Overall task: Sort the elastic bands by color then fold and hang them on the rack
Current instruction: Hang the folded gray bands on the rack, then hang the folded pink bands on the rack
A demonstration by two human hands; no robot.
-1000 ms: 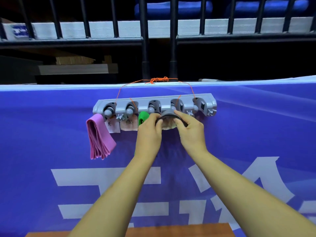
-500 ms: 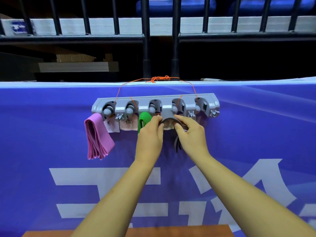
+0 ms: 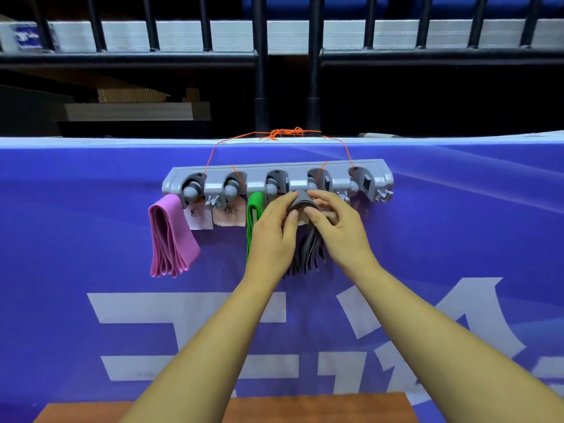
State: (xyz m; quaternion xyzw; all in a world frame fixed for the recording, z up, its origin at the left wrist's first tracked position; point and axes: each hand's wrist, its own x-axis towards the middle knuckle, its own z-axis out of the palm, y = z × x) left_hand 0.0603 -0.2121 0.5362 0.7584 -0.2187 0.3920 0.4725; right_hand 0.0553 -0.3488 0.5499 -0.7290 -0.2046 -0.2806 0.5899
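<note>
A grey rack [image 3: 274, 172] with several pegs hangs by orange string on a blue banner. Folded pink bands [image 3: 169, 239] hang from its leftmost peg. Green bands [image 3: 254, 209] hang from the third peg, partly hidden behind my left hand [image 3: 273, 230]. Folded dark grey bands [image 3: 308, 248] drape over the fourth peg. My left hand and my right hand [image 3: 335, 227] both pinch the top fold of the grey bands just under the peg, thumbs nearly touching.
Paper labels [image 3: 198, 216] hang under the first two pegs. The fifth peg [image 3: 363, 184] at the right end is bare. Black railing bars [image 3: 259, 62] rise behind the banner. A brown table edge [image 3: 305, 407] lies at the bottom.
The grey bands have dropped from a bunched fold at the peg to hang down below my hands. Both hands slid slightly lower on the fold.
</note>
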